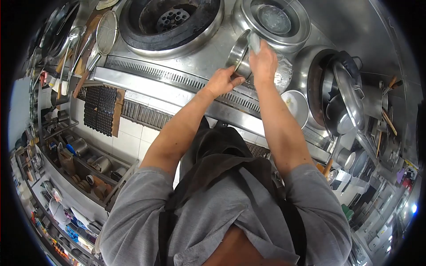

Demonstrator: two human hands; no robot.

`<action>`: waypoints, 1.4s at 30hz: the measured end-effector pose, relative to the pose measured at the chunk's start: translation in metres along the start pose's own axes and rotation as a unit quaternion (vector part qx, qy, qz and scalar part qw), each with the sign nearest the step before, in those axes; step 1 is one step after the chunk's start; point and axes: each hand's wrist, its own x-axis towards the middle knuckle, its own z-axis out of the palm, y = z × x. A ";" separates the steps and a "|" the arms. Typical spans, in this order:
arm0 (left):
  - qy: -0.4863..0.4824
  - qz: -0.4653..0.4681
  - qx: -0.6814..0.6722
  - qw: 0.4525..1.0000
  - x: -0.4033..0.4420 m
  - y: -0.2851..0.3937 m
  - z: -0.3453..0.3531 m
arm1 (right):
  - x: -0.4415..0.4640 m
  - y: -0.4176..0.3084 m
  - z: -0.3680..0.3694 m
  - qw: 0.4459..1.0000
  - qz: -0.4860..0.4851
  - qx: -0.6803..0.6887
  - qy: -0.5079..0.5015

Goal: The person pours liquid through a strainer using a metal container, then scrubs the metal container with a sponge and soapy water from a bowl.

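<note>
My left hand (224, 82) grips the lower edge of a stainless steel bowl (237, 49) with thumb and fingers. The bowl is tilted on its side above the steel counter (199, 55). My right hand (265, 65) is closed around a pale, whitish-green cloth (254, 42), which touches the bowl's upper right rim. Just behind my hands stands a large round metal pot (299, 33) with a smaller vessel of clear liquid inside. A clear plastic-like wrap (283, 75) lies right of my right wrist. Part of the bowl is hidden by my fingers and the cloth.
A big black wok burner (171, 37) sits back left. To the right are a white-lined bowl (296, 107) and a wok lid (348, 95) among stacked pans. Strainers and ladles (107, 33) hang at the left. Below, a shelf (106, 195) holds containers; a black mat (98, 108) is nearby.
</note>
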 end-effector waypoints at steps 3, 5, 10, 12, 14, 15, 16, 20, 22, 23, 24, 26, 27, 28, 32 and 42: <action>-0.014 -0.013 -0.048 0.999 0.002 -0.006 0.004 | -0.044 0.001 0.000 1.000 0.009 0.010 -0.027; 0.000 0.009 -0.059 0.998 0.001 -0.008 0.006 | -0.050 0.005 0.002 0.998 0.001 0.044 -0.040; 0.032 -0.006 -0.047 0.998 0.002 -0.004 0.002 | -0.001 0.005 -0.003 0.997 -0.018 0.045 -0.058; -0.032 -0.037 -0.010 0.999 0.004 0.009 -0.008 | 0.027 0.007 -0.003 1.000 0.013 -0.013 -0.025; -0.036 -0.042 -0.023 0.998 0.006 0.008 -0.007 | 0.022 -0.001 -0.007 0.999 0.019 -0.011 -0.035; -0.026 -0.032 -0.052 0.998 0.009 -0.002 0.000 | 0.008 -0.003 -0.004 0.999 0.022 -0.008 -0.028; -0.015 -0.023 -0.081 0.996 0.011 -0.010 0.006 | -0.008 -0.004 -0.001 0.999 0.024 -0.006 -0.022; -0.008 -0.012 -0.076 0.997 0.010 -0.015 0.006 | -0.054 0.002 -0.001 0.998 -0.025 0.046 -0.034; 0.006 -0.028 -0.054 0.998 0.009 -0.013 0.000 | -0.036 0.004 -0.004 0.997 -0.034 0.035 -0.062; 0.005 -0.028 -0.053 0.998 0.009 -0.015 0.001 | -0.020 0.006 -0.002 0.998 -0.033 0.017 -0.045; -0.005 -0.030 -0.050 0.998 0.008 -0.015 0.003 | -0.006 0.007 -0.002 0.999 -0.032 -0.002 -0.029; -0.010 -0.025 -0.041 0.999 0.013 -0.012 -0.001 | 0.026 0.001 -0.007 0.999 -0.003 -0.008 -0.033; -0.018 -0.026 -0.049 0.998 0.011 -0.009 -0.001 | 0.032 -0.002 -0.009 0.998 0.032 -0.016 -0.042; -0.025 -0.026 -0.060 0.998 0.012 -0.007 -0.001 | 0.028 -0.002 -0.007 0.999 0.035 -0.015 -0.037; -0.060 -0.073 -0.071 0.993 0.015 -0.010 -0.001 | -0.021 -0.003 -0.007 0.997 0.043 0.032 -0.055; -0.057 -0.049 -0.016 0.997 0.017 -0.006 -0.005 | 0.041 0.012 -0.010 0.998 0.019 -0.015 -0.059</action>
